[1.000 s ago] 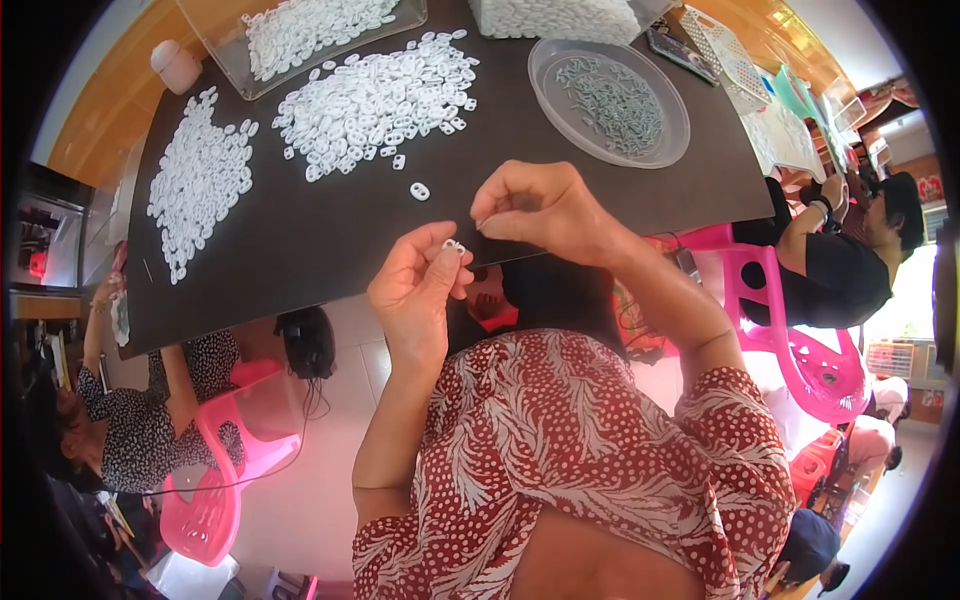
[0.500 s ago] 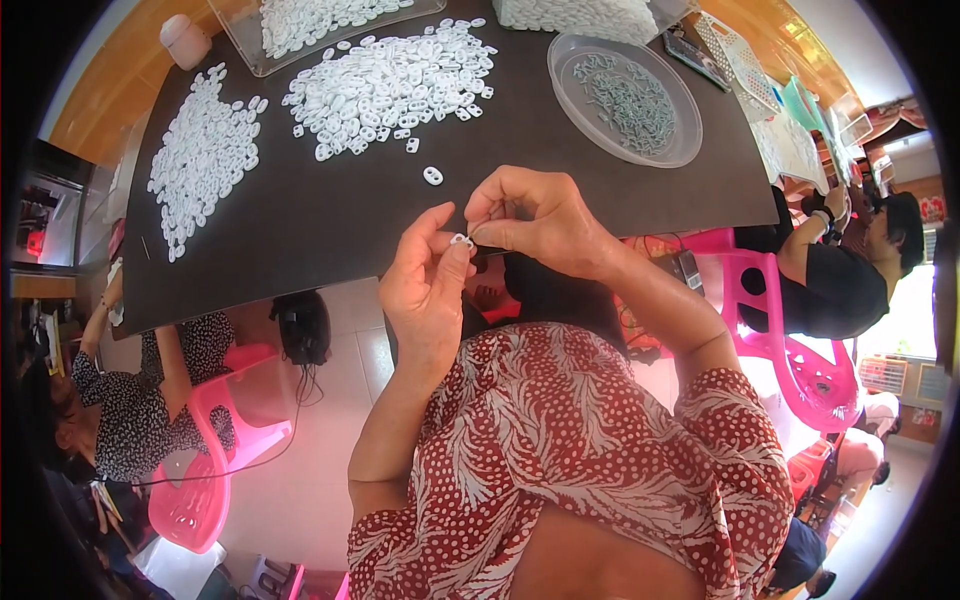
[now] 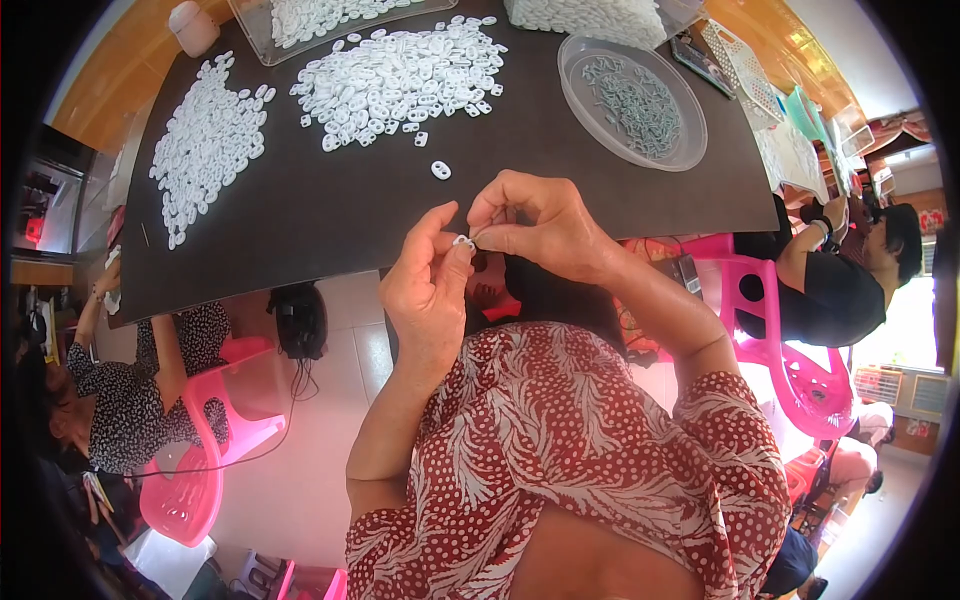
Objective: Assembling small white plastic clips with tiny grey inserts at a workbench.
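Observation:
Between the thumb and fingers of my left hand (image 3: pixel 428 292) is a small white two-holed plastic piece (image 3: pixel 463 241), held at the table's near edge. My right hand (image 3: pixel 548 222) meets it from the right, thumb and forefinger pinched together at the piece's side. What that pinch holds, if anything, is too small to make out. One loose white piece (image 3: pixel 440 170) lies on the dark table (image 3: pixel 320 215) just beyond my hands. Farther back spreads a large heap of such pieces (image 3: pixel 400 80), with a second heap (image 3: pixel 208 145) to the left.
At the right back, a round clear dish (image 3: pixel 690 112) holds many small grey screws (image 3: pixel 635 105). A clear tray (image 3: pixel 262 45) and a bag (image 3: pixel 585 20) of white pieces stand at the far edge, near a pink bottle (image 3: pixel 193 28). People sit at left and right by pink chairs (image 3: pixel 215 440).
The view has shifted slightly, so the table and its things sit a little differently in the picture. My hands keep nearly the same pose around the white piece.

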`<state>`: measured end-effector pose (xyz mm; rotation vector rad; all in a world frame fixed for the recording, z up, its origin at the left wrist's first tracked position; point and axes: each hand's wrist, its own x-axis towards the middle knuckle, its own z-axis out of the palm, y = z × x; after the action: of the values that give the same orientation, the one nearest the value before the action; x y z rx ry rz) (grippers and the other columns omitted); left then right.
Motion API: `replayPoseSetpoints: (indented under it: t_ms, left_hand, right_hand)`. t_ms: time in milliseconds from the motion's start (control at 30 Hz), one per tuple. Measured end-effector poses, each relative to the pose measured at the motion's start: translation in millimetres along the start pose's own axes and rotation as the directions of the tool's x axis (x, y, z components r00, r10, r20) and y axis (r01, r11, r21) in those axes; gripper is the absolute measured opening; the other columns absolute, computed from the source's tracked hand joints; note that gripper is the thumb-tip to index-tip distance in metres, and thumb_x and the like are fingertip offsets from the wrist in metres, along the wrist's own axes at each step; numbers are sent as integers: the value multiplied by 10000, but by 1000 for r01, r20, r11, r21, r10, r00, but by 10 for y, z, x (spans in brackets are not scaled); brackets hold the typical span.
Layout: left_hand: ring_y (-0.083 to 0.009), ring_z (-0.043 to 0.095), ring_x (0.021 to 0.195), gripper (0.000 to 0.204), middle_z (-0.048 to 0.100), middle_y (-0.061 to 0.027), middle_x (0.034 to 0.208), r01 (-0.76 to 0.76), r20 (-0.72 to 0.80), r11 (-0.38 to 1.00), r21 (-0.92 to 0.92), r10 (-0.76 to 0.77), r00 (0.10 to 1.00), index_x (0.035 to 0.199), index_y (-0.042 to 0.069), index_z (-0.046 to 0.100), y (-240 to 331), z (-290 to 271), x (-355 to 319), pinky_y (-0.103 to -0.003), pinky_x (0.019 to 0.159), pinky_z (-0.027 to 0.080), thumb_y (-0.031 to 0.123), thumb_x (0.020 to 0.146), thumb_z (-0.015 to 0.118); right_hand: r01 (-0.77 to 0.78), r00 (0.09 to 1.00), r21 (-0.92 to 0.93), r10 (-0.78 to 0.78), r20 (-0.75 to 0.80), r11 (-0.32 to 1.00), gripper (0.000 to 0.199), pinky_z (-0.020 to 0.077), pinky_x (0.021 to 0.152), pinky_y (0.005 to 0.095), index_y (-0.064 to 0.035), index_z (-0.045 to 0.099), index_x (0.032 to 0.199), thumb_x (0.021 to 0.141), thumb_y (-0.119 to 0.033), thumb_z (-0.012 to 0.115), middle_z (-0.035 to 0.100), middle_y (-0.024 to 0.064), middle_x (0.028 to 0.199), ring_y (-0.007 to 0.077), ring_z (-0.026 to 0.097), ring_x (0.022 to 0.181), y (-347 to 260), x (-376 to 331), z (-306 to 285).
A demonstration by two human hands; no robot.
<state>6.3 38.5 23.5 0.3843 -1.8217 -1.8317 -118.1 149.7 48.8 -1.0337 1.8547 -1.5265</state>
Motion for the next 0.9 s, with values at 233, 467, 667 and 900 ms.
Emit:
replayPoseSetpoints:
  t_ms: [233,467,667,900]
  left_hand:
    - [-51,521,677,327,567,3,818,5,1,1000,22,-5,1000,1200,17,541,-25,-19,-26,-169,585,425,31,878,597]
    - [-51,515,671,328,565,5,808,-42,7,996,72,42,999,1201,15,540,-61,-28,-30,-167,581,425,21,877,594]
    - [-53,525,651,321,582,-3,782,-134,17,973,187,133,991,1190,14,546,-77,-4,-45,-176,564,433,1,872,585]
    - [-57,533,637,293,593,-11,780,-127,-19,972,196,133,991,1162,12,561,-90,-3,-36,-183,554,440,-15,871,571]
  right_hand:
    - [1,1000,-11,-1,8,1000,144,480,608,233,12,602,884,775,-38,681,603,28,743,69,563,674,0,-9,16]
    - [-56,998,2,56,40,998,130,460,631,228,5,602,886,784,-21,677,594,18,794,64,547,710,23,-24,31]
    - [-14,999,-2,14,34,1000,103,466,630,240,9,605,857,777,-1,667,569,34,797,79,561,717,0,-29,82]
    - [33,999,-123,-33,0,992,80,442,631,242,8,612,854,781,14,643,543,34,818,84,544,721,-62,-45,124]
